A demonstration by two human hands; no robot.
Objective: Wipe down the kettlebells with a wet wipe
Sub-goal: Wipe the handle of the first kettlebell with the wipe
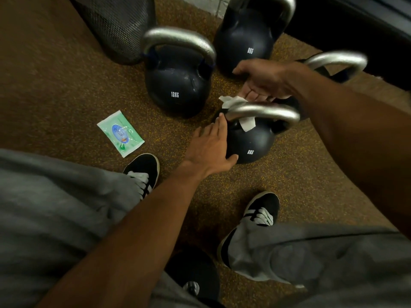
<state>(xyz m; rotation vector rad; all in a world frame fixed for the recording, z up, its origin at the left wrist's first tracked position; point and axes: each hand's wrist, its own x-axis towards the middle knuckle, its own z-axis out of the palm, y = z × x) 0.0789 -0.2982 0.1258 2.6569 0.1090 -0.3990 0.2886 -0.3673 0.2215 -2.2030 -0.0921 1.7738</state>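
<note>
Resting flat left hand [209, 147] on black kettlebell [252, 142], spread right hand [262, 82] pressing white wipe [231, 101] onto silver handle [269, 111]

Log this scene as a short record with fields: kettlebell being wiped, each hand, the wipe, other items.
Kettlebell in work: 8KG kettlebell, upright on the speckled floor
Left hand: straight fingers rest on its body
Right hand: just above the handle, at the wet wipe; grip unclear
Wet wipe: draped over the handle
Neighbour: 12KG kettlebell, behind and to the left
Wipe packet: flat on the floor, left of both
</note>
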